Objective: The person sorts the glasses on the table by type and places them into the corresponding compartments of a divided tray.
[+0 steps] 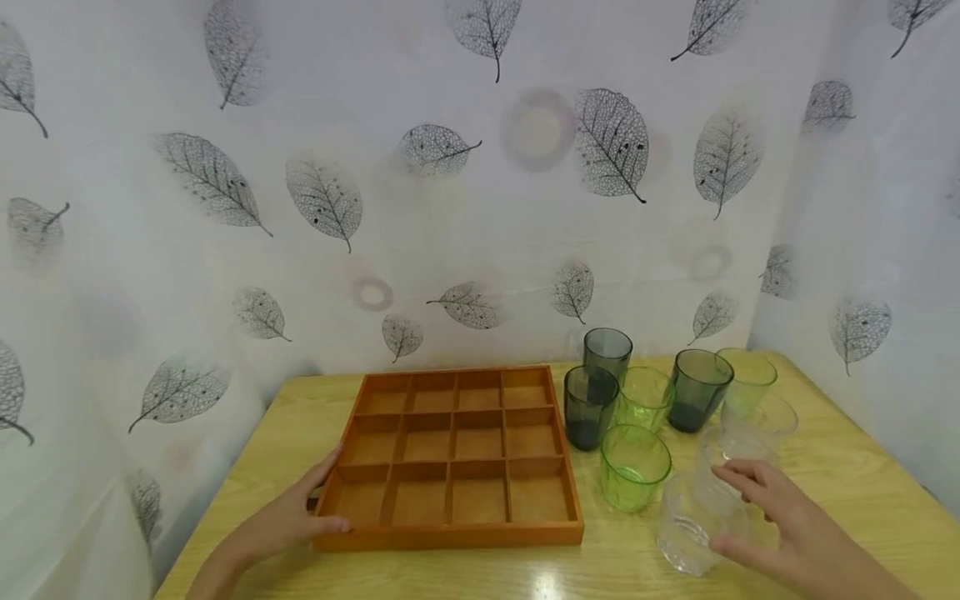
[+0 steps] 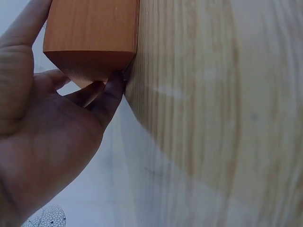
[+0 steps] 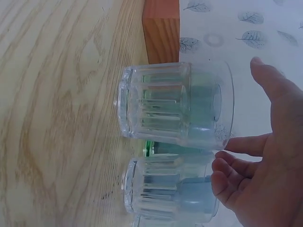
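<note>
from where i stand, the work looks barely begun: no glass sits in the box (image 1: 450, 537), and all nine stand upright on the surface (image 1: 450, 575) at the right of the frame. the box lies flat at lower centre. the left hand (image 1: 285, 521) holds its near-left corner, thumb at the front edge, fingers round the left side. the right hand (image 1: 798, 521), lower right, has its grip wide, thumb and forefinger spread about the rim of the nearest clear glass (image 1: 684, 537); whether a fingertip touches it, i cannot tell.

the box is reddish-brown wood, square-cornered, with thin dividers making twelve compartments. the clear glass has a thick base, fluted lower sides and a smooth rim. two more clear ones, three green glasses (image 1: 635, 479) and three smoky dark glasses (image 1: 588, 417) cluster behind it. the surface shows pale yellow wood grain; the white cloth (image 1: 375, 100) behind carries skeletal leaves.
</note>
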`<move>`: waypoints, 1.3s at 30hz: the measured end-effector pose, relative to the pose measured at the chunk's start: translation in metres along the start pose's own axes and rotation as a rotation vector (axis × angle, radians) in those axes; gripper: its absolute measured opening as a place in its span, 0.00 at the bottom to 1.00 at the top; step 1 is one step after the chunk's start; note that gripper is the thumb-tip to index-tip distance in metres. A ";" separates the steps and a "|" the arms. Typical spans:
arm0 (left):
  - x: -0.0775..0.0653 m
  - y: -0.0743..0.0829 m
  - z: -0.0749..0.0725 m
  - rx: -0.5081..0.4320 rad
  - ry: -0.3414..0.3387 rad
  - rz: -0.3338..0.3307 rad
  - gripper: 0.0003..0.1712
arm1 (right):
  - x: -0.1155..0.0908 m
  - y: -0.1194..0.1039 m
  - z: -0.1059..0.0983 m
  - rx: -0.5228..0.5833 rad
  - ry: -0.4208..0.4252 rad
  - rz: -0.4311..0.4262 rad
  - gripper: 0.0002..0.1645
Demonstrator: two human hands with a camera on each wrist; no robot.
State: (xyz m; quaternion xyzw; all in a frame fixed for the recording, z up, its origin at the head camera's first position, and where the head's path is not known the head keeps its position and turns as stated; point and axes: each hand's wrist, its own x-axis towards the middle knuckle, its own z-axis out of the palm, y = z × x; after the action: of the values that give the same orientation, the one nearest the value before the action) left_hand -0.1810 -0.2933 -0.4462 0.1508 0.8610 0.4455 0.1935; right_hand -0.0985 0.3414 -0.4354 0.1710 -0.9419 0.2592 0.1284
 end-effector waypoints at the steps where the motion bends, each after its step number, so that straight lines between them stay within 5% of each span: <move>1: -0.001 0.000 0.000 -0.002 -0.001 -0.002 0.61 | 0.000 0.000 0.002 -0.012 0.003 -0.018 0.43; 16: -0.002 0.003 0.000 -0.008 -0.004 -0.004 0.60 | 0.002 -0.007 0.009 -0.218 0.080 -0.181 0.53; 24: -0.001 0.001 -0.001 -0.006 -0.011 -0.004 0.61 | 0.002 -0.004 0.015 -0.151 0.158 -0.319 0.58; 33: -0.002 0.002 -0.001 0.008 0.002 -0.003 0.62 | 0.000 -0.009 0.017 -0.054 0.039 -0.258 0.53; 39: -0.001 0.002 -0.001 0.010 0.009 0.012 0.62 | 0.003 -0.018 0.017 0.008 0.069 -0.316 0.59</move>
State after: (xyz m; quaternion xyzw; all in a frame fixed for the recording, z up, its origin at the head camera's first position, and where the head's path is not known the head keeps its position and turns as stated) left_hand -0.1804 -0.2937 -0.4439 0.1550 0.8632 0.4430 0.1861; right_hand -0.0970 0.3168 -0.4405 0.3085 -0.8973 0.2451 0.1992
